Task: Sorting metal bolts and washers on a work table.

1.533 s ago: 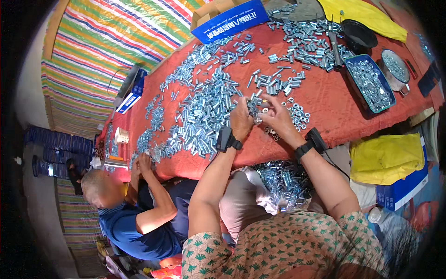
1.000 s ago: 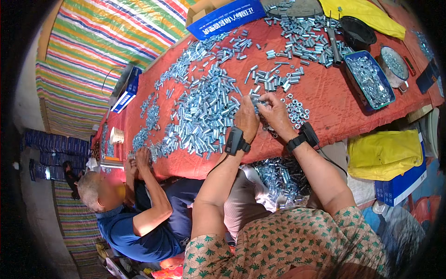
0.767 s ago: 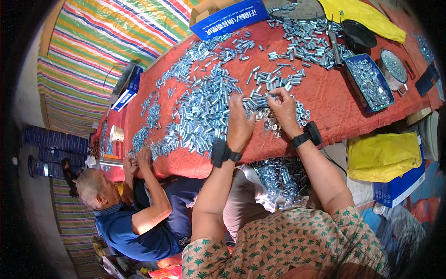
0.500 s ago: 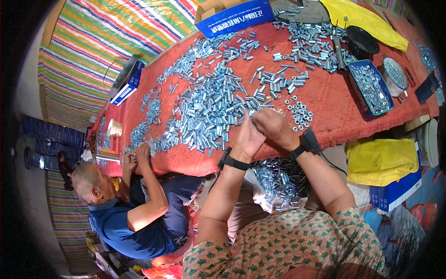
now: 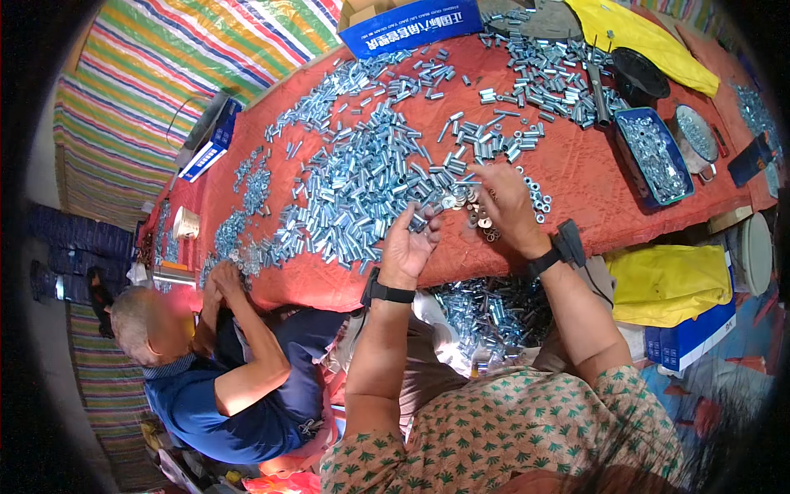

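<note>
My left hand is palm up at the front of the heap, its fingers curled around a silvery metal sleeve. To its right, my right hand reaches over the table with its fingers bent and apart; I see nothing held in it. Below its fingers lie washers and thin rings, partly covered by the hand. A cluster of nuts sits just right of it, partly hidden by it. The big heap of shiny metal sleeves spreads left and beyond my hands.
A red cloth covers the table. More sleeves lie at the far right, near a blue tray of small metal parts and a black bowl. A blue box stands at the back. At left, a co-worker handles small parts.
My hands, together before, have parted: the left moved left and nearer, turning palm up; the right moved right over the washers. More washers and rings now show between them.
</note>
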`<action>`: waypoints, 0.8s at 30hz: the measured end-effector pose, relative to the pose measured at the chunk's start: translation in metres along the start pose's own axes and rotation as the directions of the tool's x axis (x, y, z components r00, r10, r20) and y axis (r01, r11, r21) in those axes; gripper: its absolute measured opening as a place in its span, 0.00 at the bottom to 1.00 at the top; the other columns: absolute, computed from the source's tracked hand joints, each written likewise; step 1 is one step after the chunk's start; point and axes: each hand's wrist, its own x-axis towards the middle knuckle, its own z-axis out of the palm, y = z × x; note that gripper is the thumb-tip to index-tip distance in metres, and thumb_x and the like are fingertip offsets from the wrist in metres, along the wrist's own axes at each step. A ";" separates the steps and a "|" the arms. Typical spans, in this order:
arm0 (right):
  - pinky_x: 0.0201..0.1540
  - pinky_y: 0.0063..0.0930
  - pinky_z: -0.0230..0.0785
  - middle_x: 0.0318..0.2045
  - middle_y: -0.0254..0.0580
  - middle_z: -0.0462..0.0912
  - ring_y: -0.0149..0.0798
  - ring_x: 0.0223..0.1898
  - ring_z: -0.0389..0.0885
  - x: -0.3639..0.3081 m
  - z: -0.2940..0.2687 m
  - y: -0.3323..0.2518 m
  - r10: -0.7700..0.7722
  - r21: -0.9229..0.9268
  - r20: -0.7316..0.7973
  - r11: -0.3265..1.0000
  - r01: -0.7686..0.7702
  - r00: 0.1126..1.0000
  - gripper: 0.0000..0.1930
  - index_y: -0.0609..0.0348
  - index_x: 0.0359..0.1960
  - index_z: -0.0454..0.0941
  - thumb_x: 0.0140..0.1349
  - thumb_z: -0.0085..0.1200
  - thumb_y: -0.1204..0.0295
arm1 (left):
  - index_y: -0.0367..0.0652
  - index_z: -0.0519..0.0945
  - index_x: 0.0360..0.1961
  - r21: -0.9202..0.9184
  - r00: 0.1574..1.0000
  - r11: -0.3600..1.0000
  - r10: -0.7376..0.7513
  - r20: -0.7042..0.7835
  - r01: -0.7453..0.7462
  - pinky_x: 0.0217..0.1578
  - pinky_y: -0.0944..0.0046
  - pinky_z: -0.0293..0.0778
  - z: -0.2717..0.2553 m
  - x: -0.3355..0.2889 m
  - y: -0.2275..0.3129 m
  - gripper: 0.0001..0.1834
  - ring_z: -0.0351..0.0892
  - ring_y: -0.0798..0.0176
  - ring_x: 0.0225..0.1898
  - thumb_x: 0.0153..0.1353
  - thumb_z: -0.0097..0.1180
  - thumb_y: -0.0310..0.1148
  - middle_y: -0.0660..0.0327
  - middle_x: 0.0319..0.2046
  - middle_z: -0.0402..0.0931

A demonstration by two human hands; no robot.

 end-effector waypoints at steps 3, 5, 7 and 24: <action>0.42 0.41 0.68 0.35 0.47 0.79 0.51 0.38 0.77 -0.001 0.005 0.016 0.105 0.013 -0.020 0.994 -0.105 0.994 0.15 0.62 0.44 0.76 0.53 0.56 0.82 | 0.44 0.74 0.42 0.040 0.991 0.997 -0.063 0.120 0.059 0.20 0.71 0.59 -0.003 -0.007 0.001 0.07 0.63 0.69 0.22 0.66 0.55 0.32 0.60 0.30 0.74; 0.40 0.43 0.69 0.32 0.49 0.79 0.52 0.36 0.77 0.003 0.012 0.008 0.058 -0.003 -0.006 0.998 -0.058 0.998 0.11 0.62 0.41 0.77 0.54 0.55 0.82 | 0.42 0.73 0.43 0.071 0.987 0.997 -0.046 0.155 0.035 0.19 0.72 0.59 -0.017 -0.008 0.004 0.08 0.63 0.70 0.22 0.65 0.55 0.30 0.60 0.30 0.74; 0.40 0.43 0.68 0.32 0.49 0.80 0.51 0.36 0.77 -0.001 0.023 0.013 0.051 -0.042 0.055 0.998 -0.049 0.997 0.11 0.62 0.41 0.78 0.54 0.54 0.81 | 0.38 0.71 0.44 0.168 0.990 0.986 -0.019 0.139 -0.005 0.18 0.74 0.59 -0.019 -0.010 0.001 0.10 0.63 0.71 0.20 0.62 0.53 0.26 0.60 0.29 0.74; 0.39 0.39 0.65 0.35 0.49 0.76 0.51 0.38 0.76 0.021 0.033 0.028 -0.053 -0.065 0.313 0.995 0.077 0.948 0.13 0.62 0.39 0.75 0.51 0.50 0.85 | 0.36 0.78 0.42 0.266 0.997 0.961 0.079 0.006 -0.078 0.21 0.73 0.67 -0.002 -0.025 0.000 0.11 0.76 0.67 0.27 0.63 0.59 0.33 0.59 0.32 0.80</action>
